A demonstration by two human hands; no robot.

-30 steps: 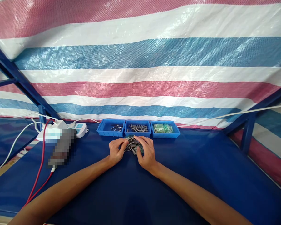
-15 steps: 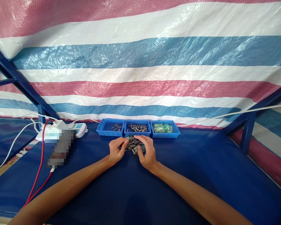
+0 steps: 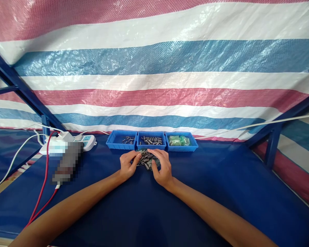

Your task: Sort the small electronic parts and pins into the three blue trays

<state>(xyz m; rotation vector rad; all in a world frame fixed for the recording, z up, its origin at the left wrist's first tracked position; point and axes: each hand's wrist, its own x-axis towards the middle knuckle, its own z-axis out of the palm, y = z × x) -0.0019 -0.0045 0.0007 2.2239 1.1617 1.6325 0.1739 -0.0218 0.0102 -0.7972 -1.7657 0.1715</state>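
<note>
Hands, right parted, left's grip unclear, flank metal pieces, long axes pointing various ways.

You occupy a makeshift workshop bay: striped red-white-blue plastic sheeting, angled blue metal struts, a flat blue bench, three rectangular blue plastic parts bins.

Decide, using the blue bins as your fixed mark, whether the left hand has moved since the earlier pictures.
No, no clear movement: the left hand stays just on the near side of the left bin, by its right end.
</note>
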